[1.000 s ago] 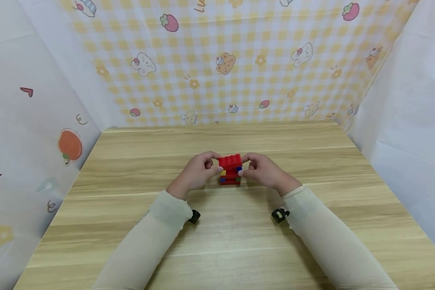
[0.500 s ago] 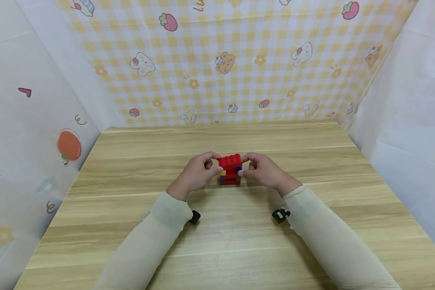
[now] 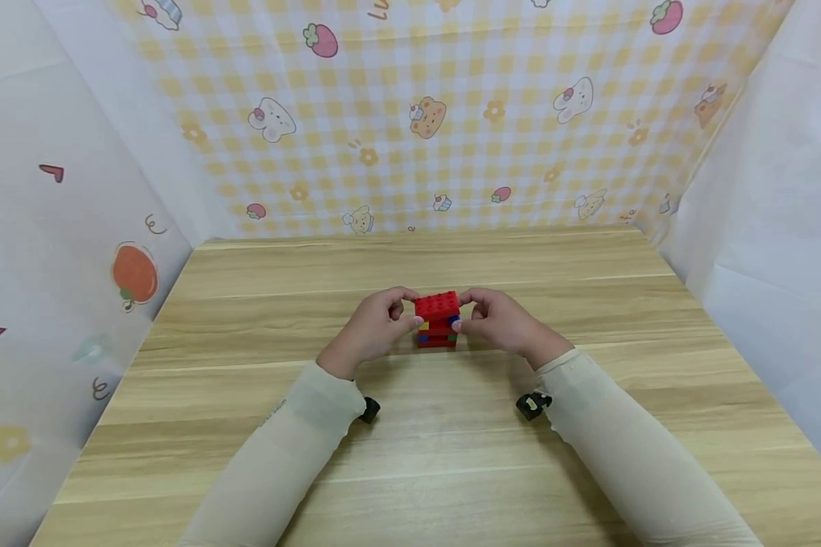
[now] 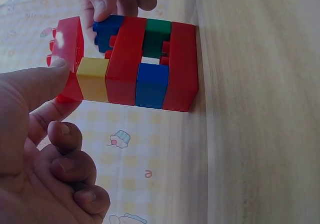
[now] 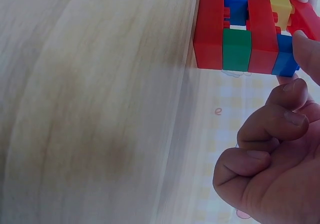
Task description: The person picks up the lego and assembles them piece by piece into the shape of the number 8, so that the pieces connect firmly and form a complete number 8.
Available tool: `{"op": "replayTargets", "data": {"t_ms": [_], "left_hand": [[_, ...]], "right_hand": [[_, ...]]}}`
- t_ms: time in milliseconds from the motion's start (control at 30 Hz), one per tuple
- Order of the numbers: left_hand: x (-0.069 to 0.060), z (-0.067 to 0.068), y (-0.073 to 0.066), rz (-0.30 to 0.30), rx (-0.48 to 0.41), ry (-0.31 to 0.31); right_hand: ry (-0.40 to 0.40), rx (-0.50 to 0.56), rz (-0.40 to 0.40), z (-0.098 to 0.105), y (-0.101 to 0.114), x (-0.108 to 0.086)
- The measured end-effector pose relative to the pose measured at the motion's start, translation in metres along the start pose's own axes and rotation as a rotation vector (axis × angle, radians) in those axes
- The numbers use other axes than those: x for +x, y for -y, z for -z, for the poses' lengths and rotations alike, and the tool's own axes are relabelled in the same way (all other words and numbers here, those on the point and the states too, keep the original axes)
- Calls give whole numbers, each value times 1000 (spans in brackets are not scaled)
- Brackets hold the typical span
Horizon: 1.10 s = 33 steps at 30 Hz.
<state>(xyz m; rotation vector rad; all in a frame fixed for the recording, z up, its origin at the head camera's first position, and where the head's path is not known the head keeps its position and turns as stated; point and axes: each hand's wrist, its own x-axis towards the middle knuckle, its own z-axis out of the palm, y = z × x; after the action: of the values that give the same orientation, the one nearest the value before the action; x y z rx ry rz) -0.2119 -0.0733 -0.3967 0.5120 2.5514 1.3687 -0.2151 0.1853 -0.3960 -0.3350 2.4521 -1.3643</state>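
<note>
A small tower of toy building bricks stands upright on the wooden table. Its bottom red brick [image 4: 182,72] carries a blue brick [image 4: 152,86] and a green brick [image 5: 236,50]. Above these lie the middle red brick [image 4: 122,74], then a yellow brick [image 4: 93,79] and a second blue brick [image 5: 283,55]. The top red brick [image 3: 438,305] tilts, low at the yellow brick and raised off the second blue brick, whose studs show. My left hand [image 3: 378,323] pinches the top red brick between thumb and index finger. My right hand [image 3: 498,320] pinches the second blue brick, its index finger partly hidden.
Pale wood-grain table [image 3: 417,471] surrounds the tower. Behind it hangs a yellow checked cloth [image 3: 356,99], with white cloth [image 3: 55,304] on the left and more on the right. Both forearms wear light sleeves, with black straps at the wrists.
</note>
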Motion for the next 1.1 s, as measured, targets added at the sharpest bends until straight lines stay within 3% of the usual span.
{"op": "replayTargets", "data": {"t_ms": [400,733,1100], "left_hand": [[1,2,-3,4,55,13],[2,4,-5,17,60,23],[2,4,-5,16,60,30]], "right_hand": [[6,-64,9,4,0,-3],[-99,-14,165,7,15,-8],[-110,-59,127,5,18,-8]]}}
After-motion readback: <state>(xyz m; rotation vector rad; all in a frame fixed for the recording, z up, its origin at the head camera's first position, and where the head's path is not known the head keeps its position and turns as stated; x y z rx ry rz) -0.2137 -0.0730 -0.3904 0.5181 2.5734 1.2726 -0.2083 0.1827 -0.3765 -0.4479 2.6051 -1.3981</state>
